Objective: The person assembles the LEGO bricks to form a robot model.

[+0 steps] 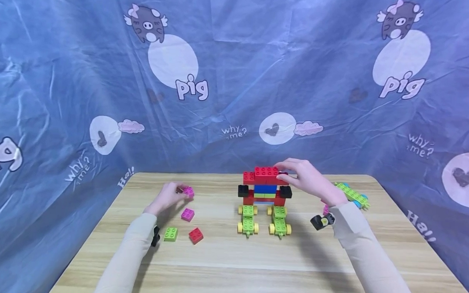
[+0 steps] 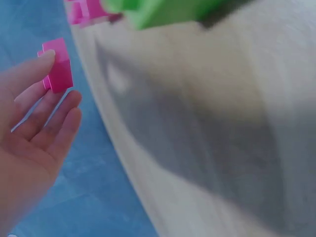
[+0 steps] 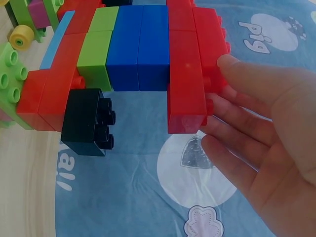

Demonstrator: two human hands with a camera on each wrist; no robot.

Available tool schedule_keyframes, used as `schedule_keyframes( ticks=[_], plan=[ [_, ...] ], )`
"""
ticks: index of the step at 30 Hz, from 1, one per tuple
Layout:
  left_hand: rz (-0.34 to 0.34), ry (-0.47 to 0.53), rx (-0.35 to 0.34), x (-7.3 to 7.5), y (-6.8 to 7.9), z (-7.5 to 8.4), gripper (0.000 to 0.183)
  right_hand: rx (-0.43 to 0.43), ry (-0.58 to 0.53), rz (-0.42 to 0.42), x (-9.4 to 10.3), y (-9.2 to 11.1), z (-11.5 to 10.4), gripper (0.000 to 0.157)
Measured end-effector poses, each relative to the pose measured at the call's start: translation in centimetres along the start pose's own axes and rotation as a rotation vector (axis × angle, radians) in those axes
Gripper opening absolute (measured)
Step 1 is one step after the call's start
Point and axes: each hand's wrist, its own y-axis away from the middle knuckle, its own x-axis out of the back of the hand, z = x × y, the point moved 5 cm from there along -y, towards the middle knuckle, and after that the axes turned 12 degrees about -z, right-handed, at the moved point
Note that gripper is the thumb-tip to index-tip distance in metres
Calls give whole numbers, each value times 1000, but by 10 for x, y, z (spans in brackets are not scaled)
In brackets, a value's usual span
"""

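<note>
My left hand (image 1: 168, 196) pinches a pink toy brick (image 2: 60, 66) between thumb and fingers, over the left part of the table. Near it lie a second pink brick (image 1: 188, 214), a lime green brick (image 1: 171, 234) and a red brick (image 1: 195, 235). A built brick figure (image 1: 265, 189) stands at the centre, red on top, blue and green in the middle, with black bricks at its sides. Lime wheeled bases with yellow wheels carry it. With thumb in front and fingers behind, my right hand (image 3: 276, 118) holds the top red brick (image 3: 211, 44) at its right end.
On the right of the wooden table (image 1: 228, 277) lies a lime green wheeled piece (image 1: 352, 195) with blue wheels. A pink piece (image 1: 326, 209) shows partly beside the right wrist. Blue printed cloth (image 1: 237, 76) hangs behind the table and along its sides.
</note>
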Motion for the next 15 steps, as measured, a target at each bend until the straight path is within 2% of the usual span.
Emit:
schedule_keyframes(
  ticks=[5, 15],
  plan=[
    [19, 33, -47, 8, 1, 15, 43, 1, -3, 0, 0, 0, 1, 36],
    [45, 25, -212, 20, -2, 53, 37, 7, -9, 2, 0, -1, 2, 36]
  ],
)
